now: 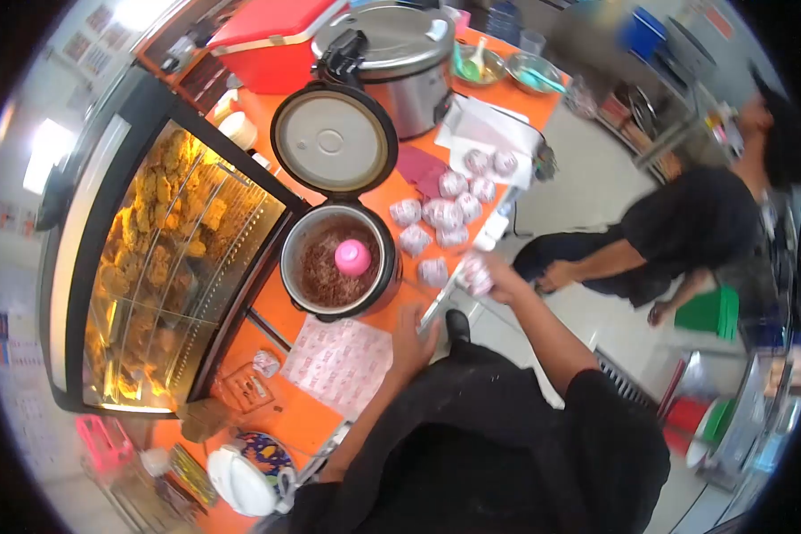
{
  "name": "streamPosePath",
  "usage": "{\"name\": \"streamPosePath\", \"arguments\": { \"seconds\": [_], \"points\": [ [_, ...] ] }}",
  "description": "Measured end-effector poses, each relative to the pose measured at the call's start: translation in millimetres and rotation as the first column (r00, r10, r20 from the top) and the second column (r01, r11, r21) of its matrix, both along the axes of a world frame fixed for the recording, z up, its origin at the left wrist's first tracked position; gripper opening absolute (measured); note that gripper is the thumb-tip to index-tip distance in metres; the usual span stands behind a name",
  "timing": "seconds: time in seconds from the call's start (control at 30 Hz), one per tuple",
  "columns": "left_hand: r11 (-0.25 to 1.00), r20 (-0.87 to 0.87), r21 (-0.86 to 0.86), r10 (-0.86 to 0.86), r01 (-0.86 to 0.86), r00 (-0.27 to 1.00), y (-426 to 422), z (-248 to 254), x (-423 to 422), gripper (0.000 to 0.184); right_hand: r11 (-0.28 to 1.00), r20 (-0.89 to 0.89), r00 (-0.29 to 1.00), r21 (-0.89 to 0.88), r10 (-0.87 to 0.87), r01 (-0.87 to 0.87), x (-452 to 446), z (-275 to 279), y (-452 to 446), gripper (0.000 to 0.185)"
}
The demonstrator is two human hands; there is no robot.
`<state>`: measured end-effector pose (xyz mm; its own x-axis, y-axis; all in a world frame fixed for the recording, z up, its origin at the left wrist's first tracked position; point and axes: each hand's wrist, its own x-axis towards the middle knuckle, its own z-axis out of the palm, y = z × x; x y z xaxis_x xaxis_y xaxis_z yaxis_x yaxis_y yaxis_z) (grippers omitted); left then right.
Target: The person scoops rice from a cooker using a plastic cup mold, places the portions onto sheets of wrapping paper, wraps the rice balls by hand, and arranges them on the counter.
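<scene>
My right hand point(505, 280) grips a round bundle point(476, 275) in white and pink printed paper, held at the table's front edge. My left hand point(414, 340) has its thumb and fingers apart and holds nothing; it is beside a printed paper sheet point(336, 363) lying on the orange table. Just beyond is an open rice cooker point(384, 289) with brownish rice point(323, 277) inside. A pink cup point(353, 257) rests on the rice. More wrapped bundles point(442, 214) lie in a group to the cooker's right, and a single bundle point(432, 272) sits closer to me.
A lit glass cabinet point(173, 276) of fried food stands at left. Behind the cooker are a larger closed cooker point(400, 71) and a red cooler box point(271, 40). Another person point(676, 231) bends over at right, near a green bin point(707, 311). A white lidded container point(238, 481) sits front left.
</scene>
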<state>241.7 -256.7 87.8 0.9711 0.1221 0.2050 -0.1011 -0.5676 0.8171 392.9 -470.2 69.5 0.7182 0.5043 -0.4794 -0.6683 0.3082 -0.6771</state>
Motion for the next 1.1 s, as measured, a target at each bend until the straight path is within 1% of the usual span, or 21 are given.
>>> {"name": "streamPosePath", "arguments": {
  "seconds": [0.03, 0.07, 0.13, 0.17, 0.23, 0.3, 0.37, 0.43, 0.47, 0.53, 0.6, 0.67, 0.73, 0.83, 0.9, 0.93, 0.97, 1.0, 1.03, 1.07, 1.1],
  "points": [
    [1.000, -0.024, -0.013, -0.003, 0.003, 1.000, -4, -1, -2, 0.040, 0.937, -0.088, 0.940, -0.149, -0.330, 0.315, 39, 7, -13, 0.038],
    [0.999, -0.048, -0.012, 0.049, -0.050, 0.998, -5, -5, -6, 0.040, 0.853, 0.085, 0.876, -0.203, -0.474, 0.481, 71, 50, -23, 0.037],
    [0.990, -0.106, 0.058, 0.131, -0.125, 0.986, -3, -9, -28, 0.037, 0.750, 0.591, 0.681, -0.185, -0.432, 0.636, 160, 77, -65, 0.042],
    [0.984, -0.117, 0.069, 0.174, -0.167, 0.978, -1, -14, -42, 0.037, 0.748, 0.663, 0.601, -0.093, -0.446, 0.657, 174, 145, -56, 0.043],
    [0.933, -0.145, 0.105, 0.356, -0.343, 0.923, -2, -30, -82, 0.036, 0.840, 0.708, 0.555, 0.100, -0.436, 0.533, 221, 161, -68, 0.030],
    [0.884, -0.254, 0.135, 0.467, -0.447, 0.847, -10, -42, -128, 0.039, 0.601, 0.971, 0.185, -0.057, -0.152, 0.797, 265, 157, -60, 0.030],
    [0.843, -0.299, 0.179, 0.537, -0.507, 0.788, -30, -40, -162, 0.039, 0.426, 0.917, 0.052, -0.232, 0.395, 0.874, 299, 73, -44, 0.032],
    [0.805, -0.327, 0.221, 0.594, -0.551, 0.735, -47, -45, -191, 0.040, 0.434, 0.709, 0.571, -0.706, 0.415, 0.560, 287, 2, -5, 0.050],
    [0.786, -0.338, 0.216, 0.617, -0.580, 0.710, -55, -54, -201, 0.041, 0.386, 0.641, 0.617, -0.768, 0.457, 0.511, 284, -52, 10, 0.047],
    [0.768, -0.341, 0.209, 0.637, -0.605, 0.691, -76, -77, -224, 0.042, 0.324, 0.622, 0.447, -0.750, 0.643, 0.577, 277, -149, 18, 0.064],
    [0.766, -0.332, 0.194, 0.639, -0.613, 0.694, -93, -97, -240, 0.042, 0.264, 0.438, 0.554, -0.891, 0.708, 0.368, 256, -98, 15, 0.066],
    [0.774, -0.340, 0.198, 0.630, -0.602, 0.698, -110, -105, -251, 0.042, 0.259, 0.683, 0.272, -0.567, 0.678, 0.782, 244, -74, 11, 0.066],
    [0.742, -0.314, 0.140, 0.661, -0.655, 0.682, -130, -115, -262, 0.042, 0.282, 0.756, 0.178, -0.436, 0.630, 0.854, 228, -42, -10, 0.058],
    [0.711, -0.341, 0.082, 0.678, -0.698, 0.651, -159, -162, -286, 0.042, 0.622, 0.977, 0.060, -0.176, 0.203, 0.763, 189, -10, -67, 0.052],
    [0.588, -0.665, -0.151, 0.534, -0.795, 0.521, -167, -226, -314, 0.035, 0.653, 0.908, 0.394, -0.386, 0.144, 0.652, 131, -48, -125, 0.052],
    [0.426, -0.850, -0.290, 0.296, -0.857, 0.435, -175, -256, -320, 0.031, 0.690, 0.903, 0.266, -0.429, 0.337, 0.583, 103, -102, -169, 0.054],
    [0.242, -0.886, -0.405, 0.136, -0.882, 0.444, -191, -257, -327, 0.023, 0.755, 0.760, 0.629, -0.505, 0.161, 0.417, 54, -125, -199, 0.058],
    [0.230, -0.912, -0.394, 0.024, -0.890, 0.409, -199, -273, -333, 0.024, 0.406, 0.722, 0.352, -0.649, 0.595, 0.644, 4, -235, -252, 0.053],
    [0.232, -0.930, -0.367, -0.098, -0.901, 0.354, -205, -295, -348, 0.025, 0.330, 0.250, 0.626, -0.944, 0.739, -0.011, -52, -157, -312, 0.063],
    [0.362, -0.936, -0.350, -0.106, -0.864, 0.335, -211, -313, -370, 0.022, 0.693, -0.104, 0.943, -0.653, 0.317, -0.305, -97, -59, -354, 0.070],
    [0.489, -0.939, -0.339, -0.117, -0.804, 0.324, -220, -324, -377, 0.020, 0.926, -0.052, 0.995, -0.365, 0.081, -0.095, -98, -91, -437, 0.076]
  ]
}}
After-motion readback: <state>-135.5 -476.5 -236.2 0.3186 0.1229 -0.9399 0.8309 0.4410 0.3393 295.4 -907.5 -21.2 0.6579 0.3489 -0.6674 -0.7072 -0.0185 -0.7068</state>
